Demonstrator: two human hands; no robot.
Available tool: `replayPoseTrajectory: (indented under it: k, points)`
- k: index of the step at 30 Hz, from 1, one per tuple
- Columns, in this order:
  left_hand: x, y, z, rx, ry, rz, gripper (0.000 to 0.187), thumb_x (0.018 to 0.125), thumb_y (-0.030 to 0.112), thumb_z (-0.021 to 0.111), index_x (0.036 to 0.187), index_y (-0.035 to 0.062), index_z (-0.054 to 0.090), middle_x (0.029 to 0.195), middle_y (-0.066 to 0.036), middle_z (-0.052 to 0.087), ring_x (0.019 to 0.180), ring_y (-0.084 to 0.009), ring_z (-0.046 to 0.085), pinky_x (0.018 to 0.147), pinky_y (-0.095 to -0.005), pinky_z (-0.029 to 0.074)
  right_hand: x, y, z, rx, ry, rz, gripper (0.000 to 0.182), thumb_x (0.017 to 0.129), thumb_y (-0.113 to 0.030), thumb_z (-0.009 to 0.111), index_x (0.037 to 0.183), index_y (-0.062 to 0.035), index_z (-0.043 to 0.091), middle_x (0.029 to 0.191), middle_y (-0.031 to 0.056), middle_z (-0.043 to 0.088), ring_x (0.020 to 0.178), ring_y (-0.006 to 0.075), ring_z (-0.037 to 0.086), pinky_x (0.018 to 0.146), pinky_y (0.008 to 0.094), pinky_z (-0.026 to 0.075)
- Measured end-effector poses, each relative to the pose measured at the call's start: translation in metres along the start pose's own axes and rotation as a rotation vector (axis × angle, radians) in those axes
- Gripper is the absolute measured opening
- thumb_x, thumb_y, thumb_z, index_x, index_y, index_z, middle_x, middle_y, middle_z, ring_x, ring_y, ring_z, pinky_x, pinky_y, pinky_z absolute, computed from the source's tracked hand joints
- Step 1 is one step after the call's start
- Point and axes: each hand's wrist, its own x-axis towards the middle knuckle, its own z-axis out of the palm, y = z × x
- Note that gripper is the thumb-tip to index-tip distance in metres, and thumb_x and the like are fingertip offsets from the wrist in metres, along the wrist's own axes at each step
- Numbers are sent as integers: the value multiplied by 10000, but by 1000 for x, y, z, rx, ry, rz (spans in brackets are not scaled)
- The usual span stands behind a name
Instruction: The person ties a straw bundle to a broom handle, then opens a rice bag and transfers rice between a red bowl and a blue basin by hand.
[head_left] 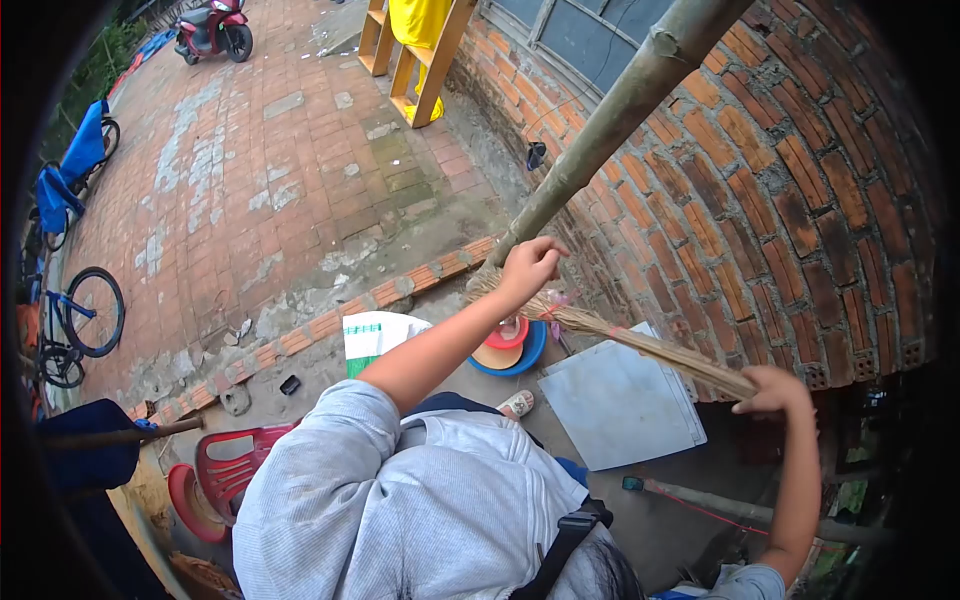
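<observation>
A long bundle of dry straw-like stalks (650, 345), bound in places with pink-red ties, slants across in front of me. My right hand (775, 390) is closed around its narrow end on the right. Close above the wider, looser end is my left hand (535, 270), its fingers curled together; what they pinch, if anything, is too small to make out. Below that end stand a blue basin (532, 355) and a red bowl (508, 335) with tan contents. Behind the left hand a thick bamboo pole (610, 125) rises diagonally.
A brick wall (780, 190) closes off the right side. Grey sheets (620, 405) lie on the ground below the bundle. A white-green sack (375, 335) and red plastic chair (235, 460) are to the left. Bicycles (92, 312) and a red motorbike (213, 30) stand farther off.
</observation>
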Motion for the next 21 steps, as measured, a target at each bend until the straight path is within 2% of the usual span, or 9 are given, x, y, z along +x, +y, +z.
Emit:
replayPoseTrajectory:
  k: [1, 6, 9, 11, 13, 16, 17, 20, 21]
  points:
    - [-17, -20, -17, 77, -55, -88, 209, 838, 133, 459, 861, 27, 638, 681, -36, 609, 613, -111, 594, 556, -255, 480, -4, -25, 26, 480, -222, 196, 430, 696, -212, 756, 999, -30, 513, 724, 78, 600, 568, 136, 597, 456, 270, 471]
    - [-96, -79, -98, 274, -215, -556, 223, 835, 204, 522, 900, 29, 643, 788, -63, 646, 692, -155, 615, 616, -288, 505, 69, -74, 223, 1080, -607, 122, 263, 781, -114, 680, 959, -17, 512, 727, 72, 587, 587, 158, 590, 513, 292, 516]
    - [-138, -96, -114, 147, -60, -719, 280, 826, 243, 538, 1008, 44, 609, 854, -77, 639, 756, -189, 612, 633, -307, 504, 94, -166, 231, 1095, -791, 122, 247, 803, -143, 649, 936, 4, 500, 741, 61, 568, 629, 134, 580, 547, 262, 510]
    - [-160, -84, -113, 65, 65, -826, 337, 819, 267, 548, 1078, 56, 583, 933, -94, 631, 835, -211, 608, 651, -326, 504, 117, -214, 217, 1472, -1167, 139, 210, 822, -148, 611, 890, 0, 478, 734, 40, 530, 606, 123, 552, 548, 244, 496]
    - [-182, -68, -89, -76, 194, -875, 489, 798, 320, 572, 1217, 82, 492, 1164, -143, 533, 1053, -256, 518, 778, -375, 475, 137, -259, 205, 1767, -1464, 379, 174, 855, -165, 546, 817, -13, 471, 681, 54, 522, 566, 133, 530, 530, 224, 468]
    - [-209, -79, -49, -26, 516, -887, 669, 757, 345, 635, 1331, 118, 377, 1261, -158, 431, 1167, -296, 417, 960, -402, 356, 120, -312, 202, 2000, -1526, 362, 168, 856, -136, 534, 809, 0, 447, 699, 54, 500, 587, 134, 525, 542, 234, 482]
    - [-220, -90, -38, -104, 589, -892, 781, 733, 321, 665, 1374, 96, 280, 1209, -181, 443, 1132, -299, 440, 900, -416, 408, 115, -323, 205, 2056, -1527, 357, 171, 851, -121, 543, 830, 17, 443, 712, 54, 494, 605, 129, 526, 552, 242, 494]
    - [-238, -62, -26, -537, 877, -826, 702, 752, 249, 635, 1324, 13, 304, 1228, -266, 405, 969, -309, 559, 716, -395, 523, 93, -324, 205, 2118, -1531, 141, 176, 869, -116, 520, 883, 39, 440, 746, 78, 505, 646, 139, 540, 597, 236, 508]
    - [-238, -68, -37, -806, 779, -1074, 515, 797, 197, 566, 1199, -65, 379, 1102, -248, 500, 880, -287, 597, 668, -377, 548, 86, -321, 201, 2177, -1527, 195, 173, 870, -106, 517, 898, 43, 432, 766, 84, 505, 658, 138, 541, 601, 230, 508]
